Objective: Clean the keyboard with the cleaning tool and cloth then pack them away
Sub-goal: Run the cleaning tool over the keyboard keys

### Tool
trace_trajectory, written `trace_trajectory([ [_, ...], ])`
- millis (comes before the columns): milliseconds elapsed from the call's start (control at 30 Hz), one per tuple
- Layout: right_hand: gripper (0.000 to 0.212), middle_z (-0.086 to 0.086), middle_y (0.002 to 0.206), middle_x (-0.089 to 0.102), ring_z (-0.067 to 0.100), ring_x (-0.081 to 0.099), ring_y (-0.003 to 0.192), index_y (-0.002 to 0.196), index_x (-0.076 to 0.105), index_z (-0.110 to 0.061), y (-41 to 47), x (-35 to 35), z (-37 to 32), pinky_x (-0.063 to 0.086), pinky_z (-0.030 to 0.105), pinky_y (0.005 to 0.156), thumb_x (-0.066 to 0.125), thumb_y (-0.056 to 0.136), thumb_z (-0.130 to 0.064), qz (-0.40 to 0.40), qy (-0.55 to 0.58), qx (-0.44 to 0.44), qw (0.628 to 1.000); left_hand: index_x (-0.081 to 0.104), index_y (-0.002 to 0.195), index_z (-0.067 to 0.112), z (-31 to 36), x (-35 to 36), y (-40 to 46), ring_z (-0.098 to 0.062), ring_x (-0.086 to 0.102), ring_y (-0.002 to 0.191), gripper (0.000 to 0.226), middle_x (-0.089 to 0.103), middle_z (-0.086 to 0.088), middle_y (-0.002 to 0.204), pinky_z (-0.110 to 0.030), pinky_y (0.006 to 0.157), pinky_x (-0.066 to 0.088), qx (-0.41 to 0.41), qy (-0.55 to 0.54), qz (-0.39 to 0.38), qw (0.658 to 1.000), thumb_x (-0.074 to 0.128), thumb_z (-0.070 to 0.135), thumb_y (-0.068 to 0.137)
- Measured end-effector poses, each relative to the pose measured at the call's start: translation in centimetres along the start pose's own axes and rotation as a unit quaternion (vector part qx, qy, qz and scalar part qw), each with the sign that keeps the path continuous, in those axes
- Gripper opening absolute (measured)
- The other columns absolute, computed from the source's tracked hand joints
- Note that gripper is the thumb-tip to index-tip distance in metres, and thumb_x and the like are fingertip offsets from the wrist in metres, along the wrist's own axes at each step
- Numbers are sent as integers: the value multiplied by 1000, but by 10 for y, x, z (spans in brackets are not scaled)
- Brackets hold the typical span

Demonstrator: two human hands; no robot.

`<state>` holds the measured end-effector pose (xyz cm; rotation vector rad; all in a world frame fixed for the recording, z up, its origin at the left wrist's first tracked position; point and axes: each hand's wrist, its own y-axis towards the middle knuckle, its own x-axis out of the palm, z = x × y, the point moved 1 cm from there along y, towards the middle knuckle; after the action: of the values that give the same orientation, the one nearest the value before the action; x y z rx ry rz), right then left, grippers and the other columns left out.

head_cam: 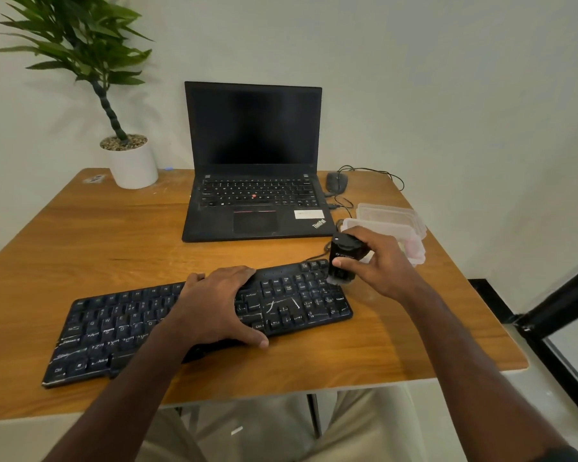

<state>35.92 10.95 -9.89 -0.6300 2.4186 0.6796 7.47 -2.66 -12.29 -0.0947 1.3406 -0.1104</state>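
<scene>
Wooden table [114, 228] stands against a pale wall, its right edge open to floor. Laptop [254, 161], marked ThinkPad, sits at the rear centre; potted plant [131, 158] rear left. Black keyboard [121, 328] lies diagonally near the front edge, keys streaked white. Left hand [221, 301] rests on it, fingers spread. Right hand [377, 265] pinches the cleaning tool [342, 258] over the keyboard's right end; its label is unreadable. Clear containers [394, 218] sit just behind.

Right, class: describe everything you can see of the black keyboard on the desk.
The keyboard is black, full-size, plastic-looking, its keys streaked with white marks. It lies flat and slightly askew on the wooden table, before the laptop. The left hand rests across its middle; the right hand holds a black cleaning tool with its brush on the top right keys.
</scene>
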Motion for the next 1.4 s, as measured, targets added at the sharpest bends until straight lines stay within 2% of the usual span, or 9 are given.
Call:
trace_trajectory([
  [100,30,2,101,71,16,64,94,111,67,-17,0,-3,0,54,33,81,81,84,-15,32,24,-10,999,16,158,34,-1,0,-1,-10,26,146,138,25,13,163,-46,120,16,1,-1,0,1000,58,99,43],
  [167,31,2,101,71,20,65,95,113,68,-14,-1,1,0,54,35,80,81,84,-16,7,42,-5,999,16,158,34,-1,0,0,-9,25,146,139,24,13,163,-47,120,16,0,-1,0,1000,57,100,43],
  [333,33,-7,101,70,13,65,93,113,66,-25,6,2,-1,53,28,79,82,84,-23,14,10,-3,1000,16,158,34,-1,0,0,-10,25,146,139,24,13,163,-47,120,15,0,0,-4,1000,58,99,43],
  [500,30,-10,100,69,12,64,93,111,68,-25,13,14,-9,51,25,75,82,84,-24,-67,34,-15,997,16,158,34,0,0,0,-9,25,146,138,24,13,163,-46,120,16,0,1,-2,1000,59,99,44],
  [733,32,-8,98,68,13,64,92,111,67,-25,30,41,-34,52,26,77,82,83,-23,-80,82,-15,993,16,157,35,0,-1,0,-10,25,146,138,24,14,163,-47,119,16,0,-1,-4,1000,58,99,43],
  [867,31,-10,101,70,9,65,99,113,68,-24,29,35,-31,52,22,84,81,85,-23,-121,43,-19,992,15,157,35,-1,0,0,-10,25,146,139,24,13,163,-47,119,16,-2,-1,-3,1000,57,100,41],
  [1067,33,-12,103,70,11,65,100,115,69,-27,22,-12,-7,55,44,89,81,84,-24,-99,-15,-2,995,17,158,33,0,-1,-2,-9,25,147,139,24,13,163,-48,120,15,1,-15,4,1000,60,98,42],
  [1200,35,-10,102,69,17,64,97,113,68,-25,16,-10,-5,55,47,84,81,82,-35,-67,11,-13,998,16,158,33,0,-1,-2,-9,23,148,144,23,13,164,-49,121,15,1,-16,0,1000,49,102,36],
  [1400,32,-12,102,68,10,63,96,111,68,-27,24,37,-20,49,24,79,82,83,-23,-99,72,0,992,17,158,33,1,-1,-1,-9,24,147,138,23,14,163,-48,120,16,-1,-9,-3,1000,61,98,43],
])
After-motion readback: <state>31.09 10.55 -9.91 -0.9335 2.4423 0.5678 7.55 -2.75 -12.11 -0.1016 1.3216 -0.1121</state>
